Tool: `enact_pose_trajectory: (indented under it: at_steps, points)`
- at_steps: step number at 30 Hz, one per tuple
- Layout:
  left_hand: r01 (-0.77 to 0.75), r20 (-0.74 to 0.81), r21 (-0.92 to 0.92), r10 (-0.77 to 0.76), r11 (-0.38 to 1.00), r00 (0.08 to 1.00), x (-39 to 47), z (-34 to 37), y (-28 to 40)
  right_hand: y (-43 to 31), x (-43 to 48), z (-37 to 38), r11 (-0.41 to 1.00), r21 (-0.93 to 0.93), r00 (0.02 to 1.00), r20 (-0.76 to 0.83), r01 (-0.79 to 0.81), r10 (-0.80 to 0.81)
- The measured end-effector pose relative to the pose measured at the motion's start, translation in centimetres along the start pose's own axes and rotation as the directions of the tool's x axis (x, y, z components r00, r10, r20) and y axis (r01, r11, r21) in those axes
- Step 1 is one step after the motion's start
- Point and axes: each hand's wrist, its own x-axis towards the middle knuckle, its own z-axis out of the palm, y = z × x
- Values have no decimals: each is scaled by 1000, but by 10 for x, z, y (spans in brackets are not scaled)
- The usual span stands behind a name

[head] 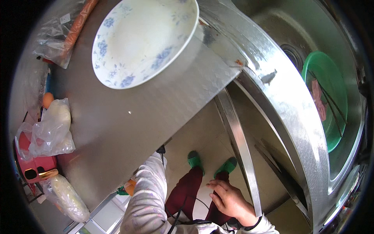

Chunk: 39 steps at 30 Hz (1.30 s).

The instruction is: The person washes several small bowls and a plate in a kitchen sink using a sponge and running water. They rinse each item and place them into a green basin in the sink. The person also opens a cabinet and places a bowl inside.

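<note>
My right hand [232,201] hangs in front of my legs, holding nothing, its fingers bent and slightly apart. My left hand is out of view; its patterned sleeve [149,187] runs up to the edge of a stainless steel table [117,131], which hides the hand. On that table, ahead of me, lies a large oval white plate [137,44] with blue flowers and nothing on it. A stainless steel sink [287,99] stands to the right. Inside its basin is a green plastic basin [336,87] with chopsticks [330,102] and a pink cloth-like piece [318,99].
Along the table's left side are a carrot-coloured stick [77,29] in clear plastic, an egg [48,100], a plastic bag with pale contents [55,128], a red container [32,166] and a wrapped pale vegetable [68,199]. Metal legs [239,140] stand below the sink's edge.
</note>
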Motion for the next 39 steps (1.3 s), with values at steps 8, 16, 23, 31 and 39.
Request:
enact_pose_trajectory:
  at_steps: [8, 16, 23, 31, 39]
  points:
    - [8, 71, 74, -13, 997, 997, 14, 2, 4, -1, 5, 12, 993, 96, 997, 12, 68, -70]
    - [2, 274, 754, -317, 657, 908, -168, 31, -53, -64, -40, -12, 803, 316, 863, -176, 505, -473]
    - [-348, 414, 907, -362, 236, 835, -401, 86, -83, -40, -45, -34, 988, -80, 932, -350, -133, 97]
    - [-683, 678, 729, -179, 39, 713, -505, 97, -84, -53, -127, -73, 966, -4, 935, -247, 260, -253]
    - [-744, 911, 349, 18, -570, 413, -478, 84, -63, -31, -342, -152, 989, -117, 309, -941, 95, -141]
